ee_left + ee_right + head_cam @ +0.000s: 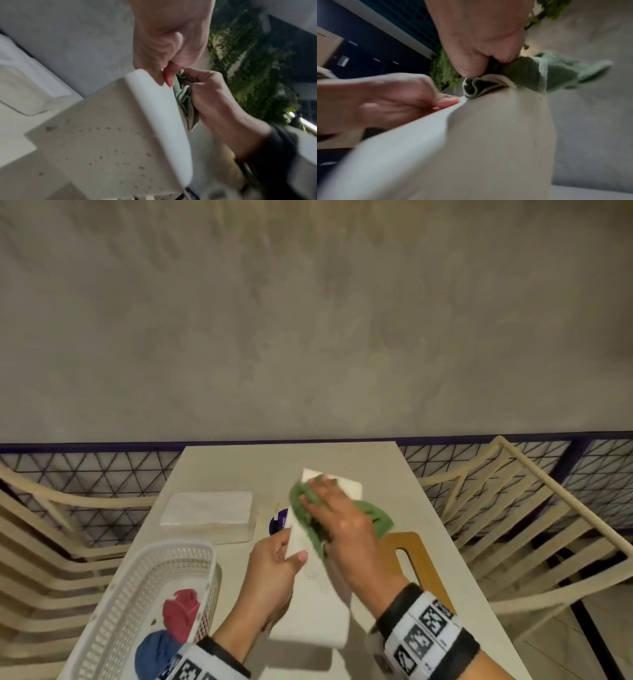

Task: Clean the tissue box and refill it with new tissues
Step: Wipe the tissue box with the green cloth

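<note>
A long white tissue box (pixel 315 604) is tilted up off the table (pixel 428 542), its perforated face toward me. My left hand (pixel 274 570) grips its left edge, thumb on the face. My right hand (pixel 337 518) presses a green cloth (pixel 305 515) against the upper part of the box. In the left wrist view the box (pixel 120 142) fills the middle, with the cloth (pixel 184 100) bunched under the right hand (pixel 219 97). In the right wrist view the cloth (pixel 556 71) is pinched against the box (pixel 488 135). A clear-wrapped pack of new tissues (pixel 209 510) lies left of the box.
A white slotted basket (pixel 126 611) at the near left holds a red cloth (pixel 181 611) and a blue cloth (pixel 157 652). A wooden lid with a slot (pixel 411 563) lies right of the box. A purple round sticker (pixel 278 522) shows behind it. Cream chairs (pixel 534 529) flank the table.
</note>
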A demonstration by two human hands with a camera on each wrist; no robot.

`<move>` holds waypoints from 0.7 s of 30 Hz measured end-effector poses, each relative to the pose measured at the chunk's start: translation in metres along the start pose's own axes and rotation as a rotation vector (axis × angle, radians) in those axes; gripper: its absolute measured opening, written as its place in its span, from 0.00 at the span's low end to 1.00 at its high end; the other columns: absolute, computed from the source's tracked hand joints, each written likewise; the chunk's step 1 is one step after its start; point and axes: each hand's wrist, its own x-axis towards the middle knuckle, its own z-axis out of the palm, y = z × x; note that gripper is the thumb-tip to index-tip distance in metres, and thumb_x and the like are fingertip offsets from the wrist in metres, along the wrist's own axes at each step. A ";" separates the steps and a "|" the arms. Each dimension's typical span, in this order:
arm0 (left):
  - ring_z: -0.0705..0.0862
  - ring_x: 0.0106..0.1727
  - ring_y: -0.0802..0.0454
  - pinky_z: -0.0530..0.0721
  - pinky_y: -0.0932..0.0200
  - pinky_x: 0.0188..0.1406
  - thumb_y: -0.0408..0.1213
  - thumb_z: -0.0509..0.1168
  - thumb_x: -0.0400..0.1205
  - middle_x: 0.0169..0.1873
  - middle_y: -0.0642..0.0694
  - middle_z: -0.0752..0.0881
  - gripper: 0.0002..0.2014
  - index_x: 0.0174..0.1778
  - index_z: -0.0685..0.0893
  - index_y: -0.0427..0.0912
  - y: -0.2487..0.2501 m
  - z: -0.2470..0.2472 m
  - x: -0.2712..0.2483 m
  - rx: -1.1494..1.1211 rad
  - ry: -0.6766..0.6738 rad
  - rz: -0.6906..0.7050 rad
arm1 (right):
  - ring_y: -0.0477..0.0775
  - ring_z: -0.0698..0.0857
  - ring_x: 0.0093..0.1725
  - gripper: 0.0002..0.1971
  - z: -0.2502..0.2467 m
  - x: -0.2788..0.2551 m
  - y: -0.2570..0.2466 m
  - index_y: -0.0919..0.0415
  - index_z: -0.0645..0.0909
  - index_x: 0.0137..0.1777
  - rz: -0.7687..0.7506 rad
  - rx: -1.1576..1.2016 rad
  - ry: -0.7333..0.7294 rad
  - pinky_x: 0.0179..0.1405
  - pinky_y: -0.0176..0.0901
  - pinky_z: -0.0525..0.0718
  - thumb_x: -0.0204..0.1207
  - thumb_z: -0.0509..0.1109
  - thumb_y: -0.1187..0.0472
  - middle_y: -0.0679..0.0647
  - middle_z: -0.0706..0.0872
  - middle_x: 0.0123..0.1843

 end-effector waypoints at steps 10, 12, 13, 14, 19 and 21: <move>0.87 0.47 0.56 0.84 0.64 0.49 0.17 0.64 0.74 0.40 0.54 0.91 0.18 0.43 0.86 0.47 -0.002 -0.004 0.004 0.057 0.024 0.041 | 0.61 0.78 0.69 0.16 -0.001 0.011 -0.001 0.66 0.84 0.59 -0.029 0.024 0.017 0.71 0.56 0.74 0.69 0.73 0.69 0.63 0.84 0.64; 0.87 0.44 0.59 0.83 0.69 0.45 0.14 0.63 0.73 0.40 0.51 0.90 0.19 0.43 0.86 0.46 0.001 -0.006 0.005 0.024 0.037 0.041 | 0.58 0.75 0.72 0.16 -0.001 -0.011 -0.003 0.64 0.83 0.61 -0.160 0.053 -0.070 0.75 0.51 0.70 0.74 0.66 0.60 0.60 0.83 0.67; 0.88 0.44 0.60 0.83 0.72 0.42 0.13 0.62 0.74 0.40 0.51 0.91 0.20 0.44 0.86 0.44 0.003 -0.007 0.003 -0.005 0.008 0.024 | 0.57 0.76 0.72 0.17 -0.009 -0.018 0.006 0.63 0.83 0.60 -0.182 0.046 -0.075 0.73 0.50 0.73 0.73 0.68 0.59 0.59 0.83 0.67; 0.89 0.44 0.59 0.83 0.72 0.41 0.13 0.60 0.74 0.39 0.51 0.92 0.20 0.44 0.87 0.43 0.002 -0.007 0.000 -0.017 -0.024 0.011 | 0.57 0.77 0.70 0.17 -0.015 -0.020 0.017 0.63 0.84 0.59 -0.172 0.014 -0.053 0.69 0.52 0.77 0.70 0.72 0.60 0.59 0.84 0.66; 0.88 0.51 0.55 0.84 0.59 0.54 0.18 0.64 0.75 0.46 0.50 0.92 0.16 0.48 0.87 0.43 0.000 0.000 0.002 0.058 -0.026 0.030 | 0.60 0.77 0.71 0.19 -0.014 0.013 0.010 0.64 0.82 0.61 0.061 -0.005 0.022 0.70 0.57 0.77 0.69 0.74 0.69 0.60 0.81 0.68; 0.87 0.52 0.52 0.83 0.55 0.58 0.17 0.65 0.74 0.47 0.45 0.91 0.15 0.48 0.87 0.40 0.006 -0.003 0.008 0.004 0.022 0.052 | 0.57 0.72 0.75 0.17 -0.007 -0.007 0.000 0.63 0.81 0.63 -0.091 0.003 -0.053 0.76 0.51 0.68 0.75 0.67 0.62 0.57 0.79 0.71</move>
